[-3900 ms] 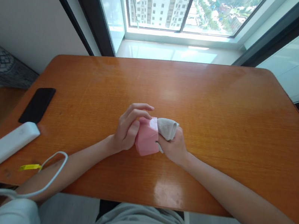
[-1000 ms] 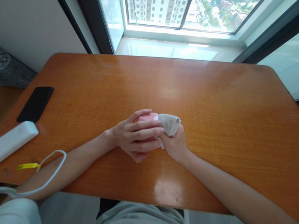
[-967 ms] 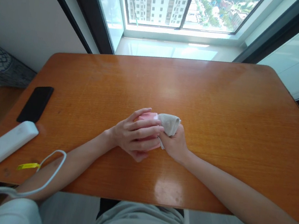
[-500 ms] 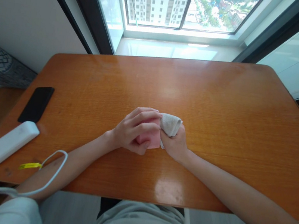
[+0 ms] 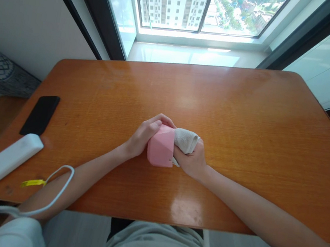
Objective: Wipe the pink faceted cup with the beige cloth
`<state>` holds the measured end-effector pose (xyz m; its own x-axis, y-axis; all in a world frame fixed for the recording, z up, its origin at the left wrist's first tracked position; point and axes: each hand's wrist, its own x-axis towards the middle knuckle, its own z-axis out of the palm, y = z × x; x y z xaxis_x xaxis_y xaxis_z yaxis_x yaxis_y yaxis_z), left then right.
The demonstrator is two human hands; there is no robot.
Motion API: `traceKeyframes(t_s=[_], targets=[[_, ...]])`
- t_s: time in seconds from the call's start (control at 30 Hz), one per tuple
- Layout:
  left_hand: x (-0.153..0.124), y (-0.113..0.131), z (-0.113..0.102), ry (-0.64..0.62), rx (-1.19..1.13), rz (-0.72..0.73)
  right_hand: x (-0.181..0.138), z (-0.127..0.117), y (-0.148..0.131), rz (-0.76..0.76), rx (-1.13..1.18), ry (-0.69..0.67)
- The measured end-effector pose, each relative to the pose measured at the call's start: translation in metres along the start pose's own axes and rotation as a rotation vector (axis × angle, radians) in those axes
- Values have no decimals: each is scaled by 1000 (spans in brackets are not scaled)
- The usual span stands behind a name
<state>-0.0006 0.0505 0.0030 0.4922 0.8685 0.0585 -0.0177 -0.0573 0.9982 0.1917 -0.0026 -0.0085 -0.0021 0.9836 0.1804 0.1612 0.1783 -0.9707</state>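
Left hand: fingers curled round the far left edge of the pink box, thumb side hidden behind it. Half a second ago those fingers lay spread across the box's top face and covered most of it; now they have slid off to the side, and the faceted pink top shows in full. Judgement: the box has been turned or re-gripped so that a fresh face is open to the cloth.

Right hand: fingers closed round a bunched white cloth, which presses against the right side of the box. Grip on the cloth looks unchanged from the earlier frames.

The box sits on the wooden table, about mid-table and near the front edge.

Left of the box, well apart, near the table's left edge: a black phone, a white power bank with a white cable, and a yellow tag on that cable.

Writing: none readable on box, cloth, phone or power bank; any print on the yellow tag is too small to make out.
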Motion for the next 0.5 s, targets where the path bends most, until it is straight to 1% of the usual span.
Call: traceKeyframes(t_s=[0.07, 0.1, 0.17, 0.2, 0.27, 0.33, 0.37, 0.43, 0.5], targets=[[3, -4, 1, 46, -22, -89, 1, 0, -2, -6, -7, 8], [4, -6, 2, 82, -21, -94, 1, 0, -4, -6, -10, 11], [3, -9, 4, 183, -6, -28, 2, 1, -6, 0, -9, 3], [2, -10, 5, 235, 8, 38, 2, 1, -6, 3, -7, -8], [-1, -12, 6, 305, 67, 223, 2, 1, -7, 6, -7, -35], [-6, -15, 4, 302, 188, 456, 2, 1, -7, 8, -4, -39], [-7, -16, 3, 272, 264, 573, 2, 1, -6, 11, 1, -38], [-9, -20, -1, 167, 407, 771, 3, 0, -6, 26, 20, -31], [-8, -24, -5, 57, 517, 904, 4, 0, -6, 44, 41, -28]])
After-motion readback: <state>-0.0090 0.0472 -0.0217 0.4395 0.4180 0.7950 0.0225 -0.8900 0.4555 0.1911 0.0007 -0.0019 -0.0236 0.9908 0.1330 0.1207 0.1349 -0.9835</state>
